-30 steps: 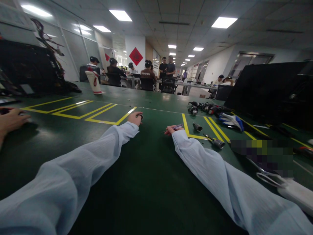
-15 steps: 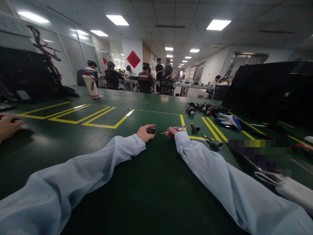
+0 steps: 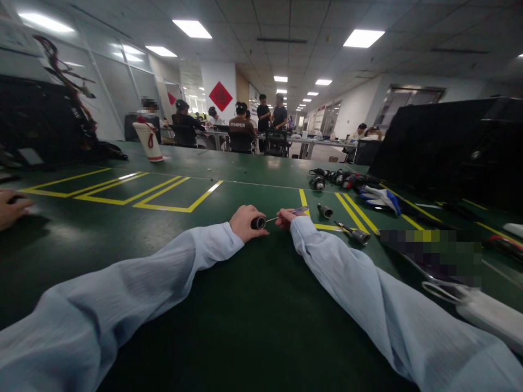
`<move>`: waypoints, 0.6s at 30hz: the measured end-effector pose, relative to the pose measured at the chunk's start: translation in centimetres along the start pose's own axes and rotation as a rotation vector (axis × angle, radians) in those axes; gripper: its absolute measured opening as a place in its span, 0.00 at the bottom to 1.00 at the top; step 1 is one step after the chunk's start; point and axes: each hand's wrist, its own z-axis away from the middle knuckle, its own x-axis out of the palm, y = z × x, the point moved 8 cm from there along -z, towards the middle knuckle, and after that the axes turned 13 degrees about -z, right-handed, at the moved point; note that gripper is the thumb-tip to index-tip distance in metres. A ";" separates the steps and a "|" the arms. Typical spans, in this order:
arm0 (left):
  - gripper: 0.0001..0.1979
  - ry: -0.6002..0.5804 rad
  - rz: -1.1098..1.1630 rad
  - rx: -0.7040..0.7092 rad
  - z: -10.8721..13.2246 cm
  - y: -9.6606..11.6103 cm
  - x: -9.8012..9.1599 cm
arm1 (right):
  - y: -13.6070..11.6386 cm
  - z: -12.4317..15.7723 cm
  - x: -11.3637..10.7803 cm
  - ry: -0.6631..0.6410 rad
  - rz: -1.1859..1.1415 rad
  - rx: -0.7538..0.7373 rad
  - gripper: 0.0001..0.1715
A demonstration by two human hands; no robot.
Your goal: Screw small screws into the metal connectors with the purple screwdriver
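Between the thumb and fingers of my left hand (image 3: 245, 222) is a small dark cylindrical part (image 3: 258, 222), its round end turned toward the right. My right hand (image 3: 285, 218) grips a screwdriver (image 3: 300, 210) by its clear purplish handle. The thin metal shaft points left, and its tip is at or just beside the cylindrical part; whether it touches I cannot tell. To the right of my right hand, a similar dark metal cylinder (image 3: 325, 210) lies on the green table (image 3: 261, 305). Nearer to my forearm rests another cylinder with a thin stem (image 3: 359, 236).
Several dark cylindrical parts (image 3: 317, 183) are heaped beside a blue and white glove (image 3: 381, 200). A paper cup (image 3: 149, 141) stands far left; another person's hand (image 3: 13, 209) is at the left edge. A white corded object (image 3: 482, 307) lies right. Black screens flank the table.
My left hand has moved slightly right and turned the cylindrical part toward the screwdriver. The gap between part and tip has closed. The whole view has shifted a little.
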 end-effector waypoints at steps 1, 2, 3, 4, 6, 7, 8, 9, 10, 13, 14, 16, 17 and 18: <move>0.24 -0.005 -0.015 0.010 0.0 0.1 0.0 | 0.0 0.0 0.1 -0.009 -0.009 0.004 0.07; 0.23 -0.011 -0.021 0.018 -0.1 0.2 0.1 | 0.0 0.1 0.2 -0.019 -0.023 0.009 0.07; 0.22 -0.014 -0.018 0.017 -0.1 0.3 0.1 | 0.0 0.1 0.2 -0.028 -0.040 0.014 0.07; 0.22 -0.013 -0.005 0.005 0.0 0.3 0.1 | 0.1 0.2 0.3 -0.037 -0.055 0.019 0.06; 0.20 -0.018 0.039 -0.037 0.1 0.1 0.2 | 0.2 0.2 0.5 -0.046 -0.076 0.035 0.06; 0.19 -0.029 0.061 -0.061 0.1 0.1 0.3 | 0.2 0.3 0.6 -0.048 -0.081 0.046 0.06; 0.18 -0.042 0.077 -0.085 0.2 0.0 0.4 | 0.3 0.3 0.8 -0.052 -0.085 0.058 0.06; 0.18 -0.055 0.085 -0.104 0.3 -0.1 0.5 | 0.3 0.3 0.9 -0.062 -0.089 0.070 0.07; 0.18 -0.066 0.086 -0.117 0.3 -0.1 0.6 | 0.4 0.4 1.1 -0.074 -0.090 0.082 0.09; 0.17 -0.076 0.084 -0.138 0.3 -0.1 0.6 | 0.6 0.4 1.4 -0.103 -0.056 0.112 0.16; 0.16 -0.080 0.094 -0.135 0.3 -0.1 0.6 | 0.6 0.5 1.4 -0.106 -0.031 0.116 0.18; 0.14 -0.093 0.124 -0.120 0.4 0.1 0.6 | 0.6 0.5 1.4 -0.112 0.015 0.097 0.21; 0.12 -0.097 0.136 -0.112 0.4 0.2 0.5 | 0.5 0.6 1.4 -0.117 0.038 0.071 0.22; 0.11 -0.099 0.142 -0.106 0.4 0.3 0.5 | 0.3 0.6 1.4 -0.121 0.075 0.025 0.21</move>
